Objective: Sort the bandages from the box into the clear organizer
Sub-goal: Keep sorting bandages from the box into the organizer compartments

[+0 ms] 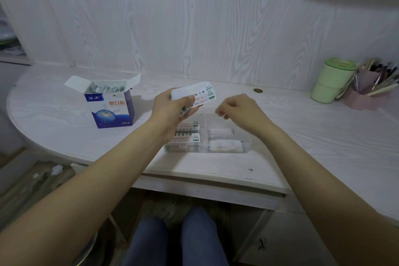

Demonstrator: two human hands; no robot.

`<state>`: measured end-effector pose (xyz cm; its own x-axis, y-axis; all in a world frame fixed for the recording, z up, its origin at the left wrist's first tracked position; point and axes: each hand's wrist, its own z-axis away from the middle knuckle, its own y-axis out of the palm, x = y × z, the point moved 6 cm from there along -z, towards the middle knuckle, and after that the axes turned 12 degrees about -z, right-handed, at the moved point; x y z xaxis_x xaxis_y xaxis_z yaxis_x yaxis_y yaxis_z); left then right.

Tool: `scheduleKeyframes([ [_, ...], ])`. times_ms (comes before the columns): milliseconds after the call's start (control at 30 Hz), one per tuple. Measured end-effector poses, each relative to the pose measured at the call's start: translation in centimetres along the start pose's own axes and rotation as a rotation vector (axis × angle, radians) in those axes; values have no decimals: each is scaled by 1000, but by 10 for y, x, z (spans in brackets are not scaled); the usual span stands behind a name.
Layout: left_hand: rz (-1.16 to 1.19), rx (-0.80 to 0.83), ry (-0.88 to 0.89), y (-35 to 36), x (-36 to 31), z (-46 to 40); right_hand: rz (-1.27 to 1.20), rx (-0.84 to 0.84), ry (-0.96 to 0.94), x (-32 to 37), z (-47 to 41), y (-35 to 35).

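An open blue and white bandage box (pixel 110 106) stands on the white desk at the left, with wrapped bandages showing at its top. My left hand (pixel 170 110) grips a stack of white bandage strips (pixel 198 93) above the clear organizer (pixel 226 136). The organizer sits at the desk's front edge, and its compartments hold several bandages. My right hand (pixel 239 108) hovers just right of the strips with fingers curled and nothing in it. Part of the organizer's left side is hidden behind my left wrist.
A green lidded cup (pixel 332 81) and a pink holder full of pens (pixel 373 88) stand at the back right by the wall. A small brass disc (pixel 258 90) lies on the desk behind my hands. The desk's curved front edge (pixel 216 176) runs just below the organizer.
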<state>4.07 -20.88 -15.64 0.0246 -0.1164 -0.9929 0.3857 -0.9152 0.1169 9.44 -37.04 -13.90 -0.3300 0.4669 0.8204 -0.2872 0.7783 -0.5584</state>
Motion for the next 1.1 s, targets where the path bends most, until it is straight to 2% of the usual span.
scheduleKeyframes([
  [67, -26, 8, 0, 1, 2, 1, -319, -18, -13, 9, 3, -1],
  [133, -35, 30, -2, 3, 3, 3, -446, -40, -4, 9, 1, 2],
  [333, 20, 95, -11, 7, 1, 5, -547, -143, -6, 7, -1, 5],
  [633, -142, 63, 17, 6, 2, 2, -622, -216, 49, -1, 5, 0],
  [933, -44, 13, -1, 1, 2, 3, -702, -246, 55, -9, 7, -5],
  [1100, 23, -30, 1, -2, 2, 1, -709, -273, 133, -19, 5, -14],
])
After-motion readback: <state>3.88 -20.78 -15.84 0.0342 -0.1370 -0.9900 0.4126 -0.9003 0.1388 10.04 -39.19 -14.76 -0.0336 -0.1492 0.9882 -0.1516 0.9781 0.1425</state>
